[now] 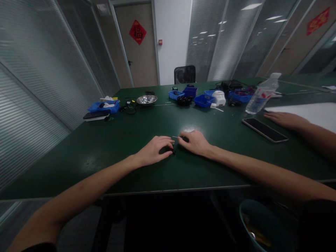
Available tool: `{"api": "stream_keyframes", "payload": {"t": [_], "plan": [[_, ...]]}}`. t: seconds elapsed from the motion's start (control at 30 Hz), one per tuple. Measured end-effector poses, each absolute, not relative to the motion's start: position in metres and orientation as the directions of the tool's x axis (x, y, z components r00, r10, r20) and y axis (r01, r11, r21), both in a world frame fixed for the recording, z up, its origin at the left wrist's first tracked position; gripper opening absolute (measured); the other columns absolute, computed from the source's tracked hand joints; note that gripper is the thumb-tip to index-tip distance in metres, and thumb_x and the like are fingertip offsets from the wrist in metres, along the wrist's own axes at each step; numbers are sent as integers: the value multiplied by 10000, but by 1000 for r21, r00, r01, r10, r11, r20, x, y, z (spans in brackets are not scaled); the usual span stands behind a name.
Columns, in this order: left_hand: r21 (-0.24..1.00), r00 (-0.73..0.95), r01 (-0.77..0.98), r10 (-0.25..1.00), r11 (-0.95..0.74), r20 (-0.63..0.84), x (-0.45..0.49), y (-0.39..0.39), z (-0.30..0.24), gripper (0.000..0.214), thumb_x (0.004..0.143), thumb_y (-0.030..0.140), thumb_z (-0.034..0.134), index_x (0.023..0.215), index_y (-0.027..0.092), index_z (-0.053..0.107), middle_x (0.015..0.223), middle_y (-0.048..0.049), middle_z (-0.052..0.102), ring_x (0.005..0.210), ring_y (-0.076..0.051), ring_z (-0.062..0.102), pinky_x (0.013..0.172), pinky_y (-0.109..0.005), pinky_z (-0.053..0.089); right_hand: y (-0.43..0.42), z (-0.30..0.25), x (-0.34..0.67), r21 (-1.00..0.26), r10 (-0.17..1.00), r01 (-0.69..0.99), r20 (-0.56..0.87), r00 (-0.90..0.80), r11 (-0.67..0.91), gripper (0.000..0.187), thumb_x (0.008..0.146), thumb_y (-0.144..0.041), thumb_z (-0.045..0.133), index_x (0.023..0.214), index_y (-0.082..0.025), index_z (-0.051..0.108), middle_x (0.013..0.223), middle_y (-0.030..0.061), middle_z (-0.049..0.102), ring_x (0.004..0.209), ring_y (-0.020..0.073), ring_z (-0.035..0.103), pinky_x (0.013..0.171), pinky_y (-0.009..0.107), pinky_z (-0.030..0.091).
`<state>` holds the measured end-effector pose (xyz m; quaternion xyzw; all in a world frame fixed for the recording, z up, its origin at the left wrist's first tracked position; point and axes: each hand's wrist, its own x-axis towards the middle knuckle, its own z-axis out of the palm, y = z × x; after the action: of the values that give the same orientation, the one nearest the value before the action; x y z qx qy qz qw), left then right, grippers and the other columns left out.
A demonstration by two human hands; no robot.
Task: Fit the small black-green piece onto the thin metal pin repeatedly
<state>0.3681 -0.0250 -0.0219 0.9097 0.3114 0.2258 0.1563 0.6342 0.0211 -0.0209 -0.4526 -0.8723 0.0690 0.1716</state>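
Above the green table, my left hand [156, 149] is closed, its thumb and fingers pinching a small black object [173, 151]. Most of that object is hidden, so its kind cannot be made out. Just to the right, my right hand [195, 142] is curled around a thin tool with a metal shaft [175, 137]. The shaft points left toward my left fingertips, and a dark part shows inside the grip. The two hands are close together but apart. Whether the shaft touches the black object is not clear.
Beyond my hands are a steel bowl [141, 100], a blue basket [176, 94], a blue tray [204, 101] and black cables [185, 101]. At right are a phone [264, 129], a water bottle [262, 94] and another person's hand [287, 119]. Below the edge stands a bin [244, 217].
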Motion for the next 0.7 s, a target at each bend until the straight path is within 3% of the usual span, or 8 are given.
{"api": "stream_keyframes", "payload": {"t": [0.17, 0.33, 0.53, 0.7], "plan": [[297, 737, 536, 609, -791, 292, 357, -15, -22, 264, 1091, 336, 604, 1314, 224, 690, 1437, -100, 703, 1443, -263, 574, 1193, -503, 404, 21, -22, 634, -259, 815, 775, 251, -522, 576, 401, 1081, -473, 493, 1021, -205, 785, 760, 44, 737, 649, 171, 602, 638, 304, 332], [249, 615, 700, 742, -670, 268, 285, 22, -28, 365, 1090, 462, 564, 1320, 215, 705, 1396, -107, 721, 1321, -277, 653, 1173, -499, 436, 24, -22, 637, -270, 808, 762, 221, -546, 588, 422, 1089, -497, 489, 1059, -201, 788, 786, 48, 751, 656, 168, 611, 639, 296, 353], [155, 262, 945, 950, -288, 167, 106, 45, -30, 603, 1033, 621, 495, 1383, 173, 698, 1424, -140, 700, 1325, -337, 632, 1168, -481, 447, 25, -22, 639, -300, 802, 744, 210, -559, 597, 434, 1097, -502, 479, 1088, -199, 789, 792, 46, 754, 651, 166, 616, 646, 294, 378], [27, -155, 988, 980, 153, 122, -25, 17, -29, 667, 1026, 615, 446, 1417, 127, 677, 1331, -156, 730, 1111, -336, 688, 1001, -449, 522, 24, -21, 639, -295, 808, 752, 205, -553, 590, 426, 1092, -500, 484, 1080, -201, 787, 808, 50, 761, 669, 170, 626, 660, 294, 386]]}}
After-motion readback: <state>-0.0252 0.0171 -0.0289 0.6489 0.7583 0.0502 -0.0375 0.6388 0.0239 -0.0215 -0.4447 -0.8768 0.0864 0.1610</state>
